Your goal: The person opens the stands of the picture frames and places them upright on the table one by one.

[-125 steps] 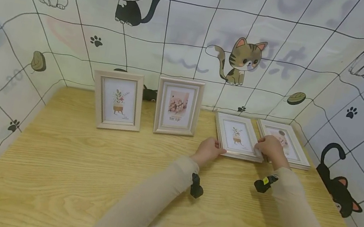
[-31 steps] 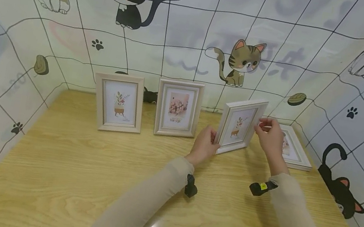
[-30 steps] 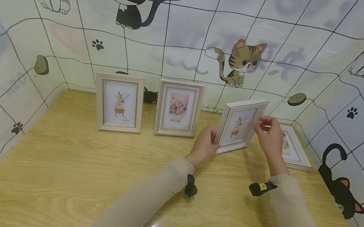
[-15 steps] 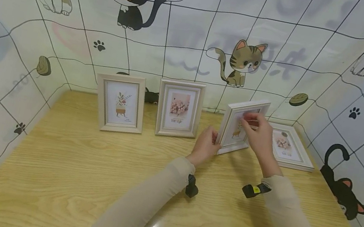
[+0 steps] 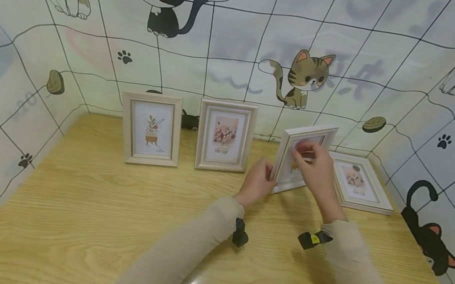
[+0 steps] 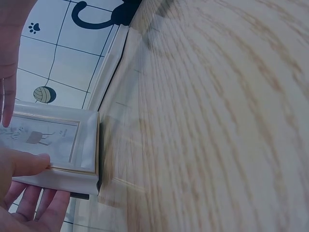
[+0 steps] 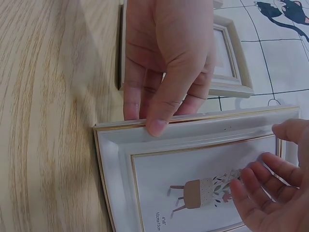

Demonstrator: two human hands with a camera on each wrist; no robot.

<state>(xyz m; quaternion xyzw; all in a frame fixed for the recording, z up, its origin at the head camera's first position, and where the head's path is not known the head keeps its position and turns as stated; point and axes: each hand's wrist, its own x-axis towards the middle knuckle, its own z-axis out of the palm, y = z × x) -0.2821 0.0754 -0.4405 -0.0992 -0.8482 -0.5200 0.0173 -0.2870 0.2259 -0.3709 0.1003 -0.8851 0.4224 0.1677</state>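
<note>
My left hand (image 5: 257, 183) grips the left edge of a white picture frame (image 5: 287, 175), which stands on the table turned at an angle. In the right wrist view, the left thumb (image 7: 159, 121) lies on the front rim, with the other fingers behind. The picture frame (image 7: 159, 193) has thin gold lines and a potted-plant print. In front of the print is my right hand (image 5: 318, 171), its fingers bent loosely, nothing visible in them. Whether those fingertips (image 7: 236, 186) touch the front cannot be told. Another picture frame (image 5: 357, 181) lies flat to the right.
Two beige picture frames stand upright to the left, one with a plant print (image 5: 151, 131) and one with a flower print (image 5: 224, 136). The wood-grain table (image 5: 95, 220) meets a cat-patterned wall (image 5: 237, 32) behind and at both sides.
The held picture frame was lying flat and now stands upright. My right hand has left its right edge and moved left across its front. The left hand keeps its grip.
</note>
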